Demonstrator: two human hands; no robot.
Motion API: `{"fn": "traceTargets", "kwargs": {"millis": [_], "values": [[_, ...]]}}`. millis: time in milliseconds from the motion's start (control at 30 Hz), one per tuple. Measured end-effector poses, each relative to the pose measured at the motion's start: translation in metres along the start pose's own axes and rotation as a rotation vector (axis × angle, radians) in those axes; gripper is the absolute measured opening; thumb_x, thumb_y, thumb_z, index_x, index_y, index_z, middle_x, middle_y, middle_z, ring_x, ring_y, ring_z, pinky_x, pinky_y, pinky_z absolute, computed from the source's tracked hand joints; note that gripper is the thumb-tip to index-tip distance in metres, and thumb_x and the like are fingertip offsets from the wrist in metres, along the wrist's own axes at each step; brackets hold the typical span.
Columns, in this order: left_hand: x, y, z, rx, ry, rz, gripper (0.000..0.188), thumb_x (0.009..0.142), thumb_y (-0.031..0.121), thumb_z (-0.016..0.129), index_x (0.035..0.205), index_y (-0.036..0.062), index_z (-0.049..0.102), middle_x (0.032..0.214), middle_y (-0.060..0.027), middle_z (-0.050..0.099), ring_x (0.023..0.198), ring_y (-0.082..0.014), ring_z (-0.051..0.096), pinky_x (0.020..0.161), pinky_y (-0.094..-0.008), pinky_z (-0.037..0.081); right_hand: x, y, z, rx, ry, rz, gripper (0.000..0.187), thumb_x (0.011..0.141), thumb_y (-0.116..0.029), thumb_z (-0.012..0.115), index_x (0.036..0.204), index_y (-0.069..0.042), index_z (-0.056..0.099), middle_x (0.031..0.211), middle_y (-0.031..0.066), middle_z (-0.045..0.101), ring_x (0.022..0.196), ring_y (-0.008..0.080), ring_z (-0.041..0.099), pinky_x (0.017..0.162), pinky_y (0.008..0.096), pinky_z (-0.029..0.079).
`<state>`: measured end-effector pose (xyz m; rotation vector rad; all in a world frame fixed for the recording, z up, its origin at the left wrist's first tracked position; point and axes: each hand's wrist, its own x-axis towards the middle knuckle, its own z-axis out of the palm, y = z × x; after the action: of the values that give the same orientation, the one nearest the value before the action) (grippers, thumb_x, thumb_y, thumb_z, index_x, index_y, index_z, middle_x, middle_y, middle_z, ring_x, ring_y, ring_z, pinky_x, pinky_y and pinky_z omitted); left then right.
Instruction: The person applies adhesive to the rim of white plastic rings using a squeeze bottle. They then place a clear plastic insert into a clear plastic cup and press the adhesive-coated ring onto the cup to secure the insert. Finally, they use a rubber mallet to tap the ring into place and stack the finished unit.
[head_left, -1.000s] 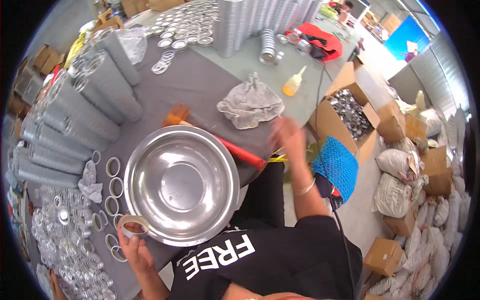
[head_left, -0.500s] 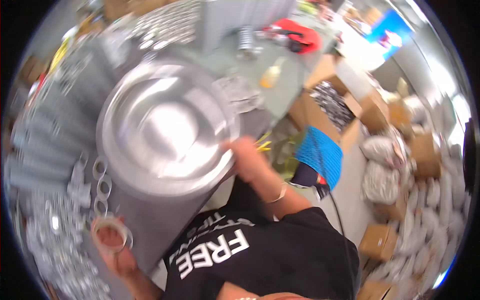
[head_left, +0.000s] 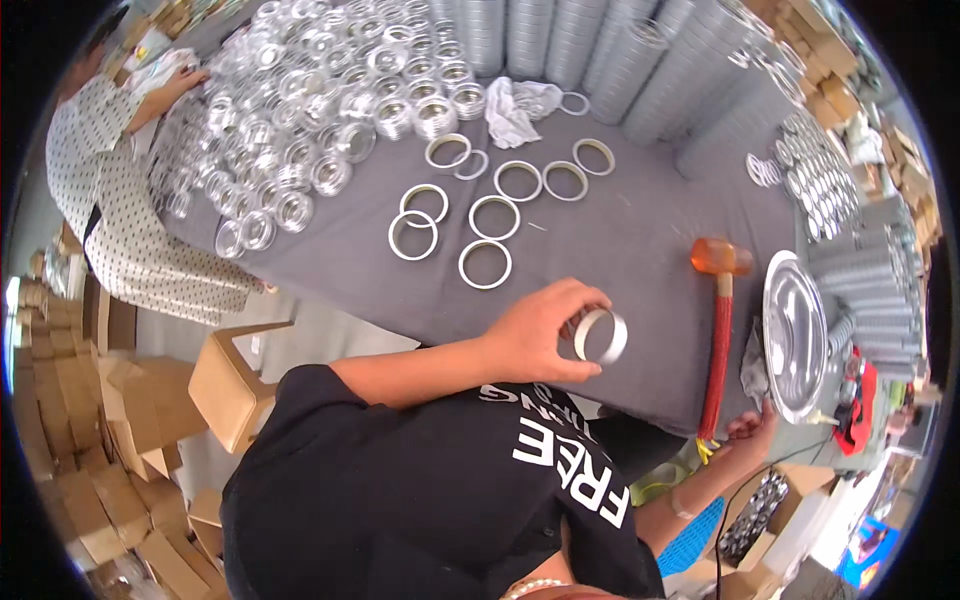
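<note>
My left hand (head_left: 560,330) grips a pale, wide-banded ring (head_left: 601,336) between thumb and fingers, above the table's near edge. At the right, my right hand (head_left: 748,428) is at the near rim of a shiny round metal basin (head_left: 796,335), its fingers curled and seeming to grip that rim. Between my hands lies a mallet with an orange head (head_left: 720,257) and a long red handle (head_left: 717,360), whose yellow-tipped end is close to my right hand. Several similar rings (head_left: 486,264) lie on the grey cloth beyond my left hand, some overlapping.
Many clear round pieces (head_left: 290,160) cover the far left of the table. Tall stacks of grey rings (head_left: 640,70) stand at the back. A white rag (head_left: 515,110) lies before them. Another person (head_left: 110,180) stands at the left. Cardboard boxes (head_left: 235,380) sit around the floor.
The view has swung round. The metal basin, large in front of me before, is now at the far right with my right hand at its rim. The mallet now shows on the cloth.
</note>
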<state>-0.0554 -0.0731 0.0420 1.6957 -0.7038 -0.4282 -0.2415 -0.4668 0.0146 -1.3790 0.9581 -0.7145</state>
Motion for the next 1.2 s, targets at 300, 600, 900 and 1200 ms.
{"fn": "traceTargets", "kwargs": {"millis": [300,600,900,1200], "values": [[0.007,-0.01,-0.003,0.055,-0.03,0.132,0.077,0.071,0.025,0.085,0.137,0.0043,0.053,0.124,-0.015,0.062,0.113,-0.0309,0.062,0.097,-0.0422,0.052,-0.114,-0.004,0.17,-0.107,-1.028,-0.069,0.093,0.067,-0.02,0.095,0.144,0.006,0.049,0.14,0.0147,0.058,0.13,0.0252,0.057,0.112,0.039,0.042],[-0.105,-0.066,-0.24,0.894,1.499,-0.046,0.047,0.088,0.027,0.079,0.124,-0.0001,0.064,0.123,-0.0171,0.063,0.118,-0.0335,0.057,0.104,-0.0443,0.043,-0.08,0.033,0.19,0.385,-0.842,-0.111,0.081,0.083,-0.038,0.082,0.142,0.005,0.046,0.132,0.0179,0.059,0.124,0.0281,0.06,0.112,0.0464,0.045],[-0.202,-0.145,-0.327,0.388,1.36,-0.148,0.059,0.104,0.046,0.053,0.138,-0.002,0.056,0.139,-0.0203,0.056,0.131,-0.0302,0.052,0.111,-0.0404,0.038,-0.088,0.051,0.204,0.563,-1.065,0.087,0.079,0.091,-0.044,0.067,0.148,0.005,0.043,0.148,0.0171,0.051,0.13,0.0268,0.054,0.116,0.0508,0.04],[-0.137,-0.089,-0.203,0.889,0.985,-0.173,0.082,0.07,0.029,0.09,0.14,0.0063,0.054,0.139,-0.0166,0.051,0.127,-0.0343,0.052,0.109,-0.0432,0.042,-0.096,0.045,0.203,0.579,-0.956,0.149,0.086,0.081,-0.045,0.081,0.141,0.008,0.049,0.136,0.0171,0.057,0.116,0.0258,0.061,0.099,0.0459,0.054]]}}
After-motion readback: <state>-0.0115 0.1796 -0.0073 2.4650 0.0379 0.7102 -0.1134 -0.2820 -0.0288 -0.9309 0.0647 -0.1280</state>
